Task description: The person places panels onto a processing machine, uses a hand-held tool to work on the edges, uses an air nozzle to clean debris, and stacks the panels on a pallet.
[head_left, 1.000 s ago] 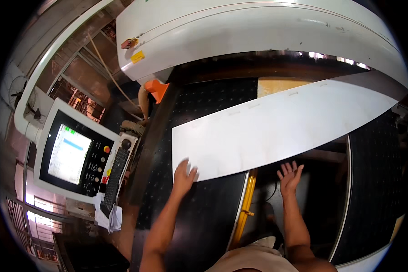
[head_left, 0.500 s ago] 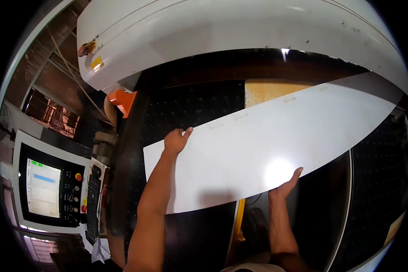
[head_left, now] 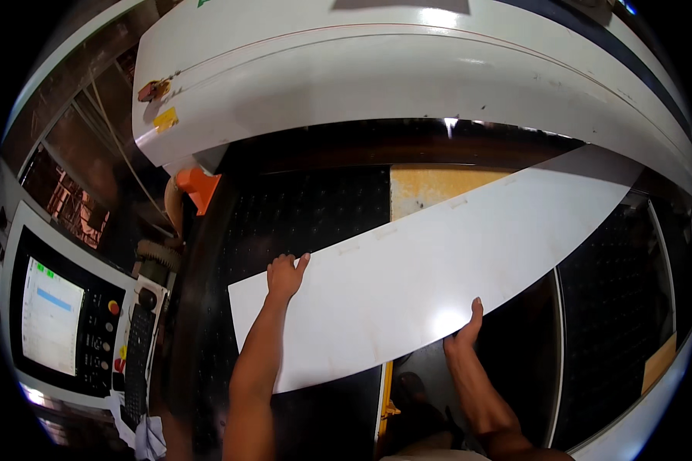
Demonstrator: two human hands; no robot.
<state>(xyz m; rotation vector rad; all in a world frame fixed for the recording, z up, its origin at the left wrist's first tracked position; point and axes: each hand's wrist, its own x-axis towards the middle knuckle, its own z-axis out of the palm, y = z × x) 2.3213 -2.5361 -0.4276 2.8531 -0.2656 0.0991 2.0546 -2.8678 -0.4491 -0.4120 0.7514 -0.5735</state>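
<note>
The flat, glossy white panel [head_left: 407, 276] lies, as I see it, on the near side of the long, rounded white machine hood [head_left: 323, 88]. Handling appears partway: both holds are made, release is not yet. The long axis runs obliquely, tapered end pointing right toward the hood, blunt end left, farther from it. The left hand [head_left: 286, 276] clasps the hood-side edge; the right hand [head_left: 464, 334] grips the opposite curved edge, fingers hidden. Black, studded worktable [head_left: 307, 211] shows between panel and hood.

Black keyboard [head_left: 139, 361] beside lit control screen [head_left: 51, 318]
</note>
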